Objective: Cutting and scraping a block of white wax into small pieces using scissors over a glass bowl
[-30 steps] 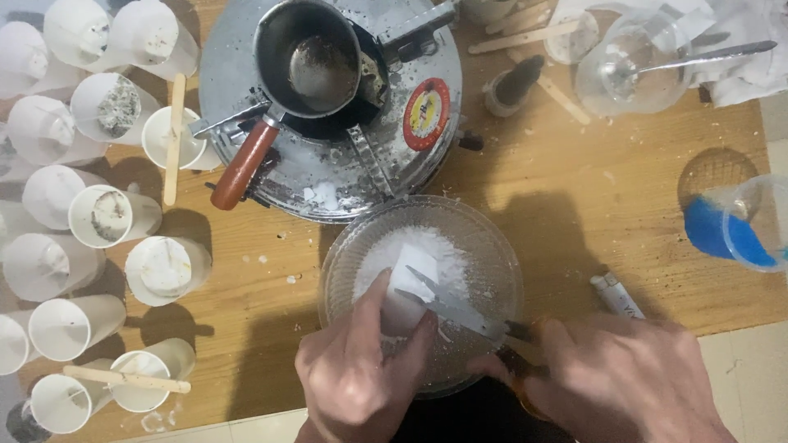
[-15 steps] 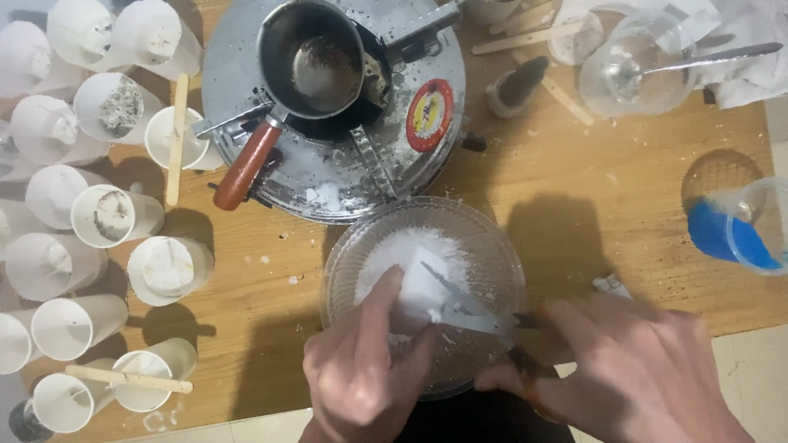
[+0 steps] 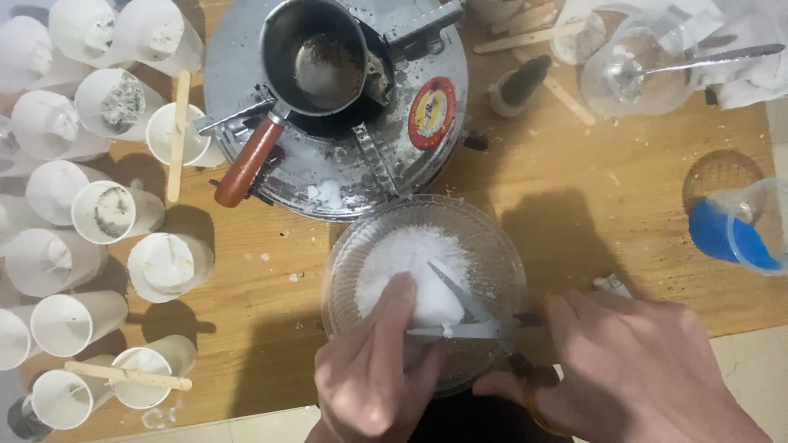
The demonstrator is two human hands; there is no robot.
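Wooden desk [image 3: 624, 246] carries a clear round plastic bowl [image 3: 501, 262] of white flaky wax [image 3: 410, 271], where the left hand [image 3: 373, 369] pinches a white chunk while the right hand [image 3: 640, 373] grips open scissors [image 3: 468, 316], seemingly mid-snip, needing steady blades.

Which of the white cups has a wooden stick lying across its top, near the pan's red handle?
The small white cup beside the red pan handle: a pale wooden stick lies across its rim.
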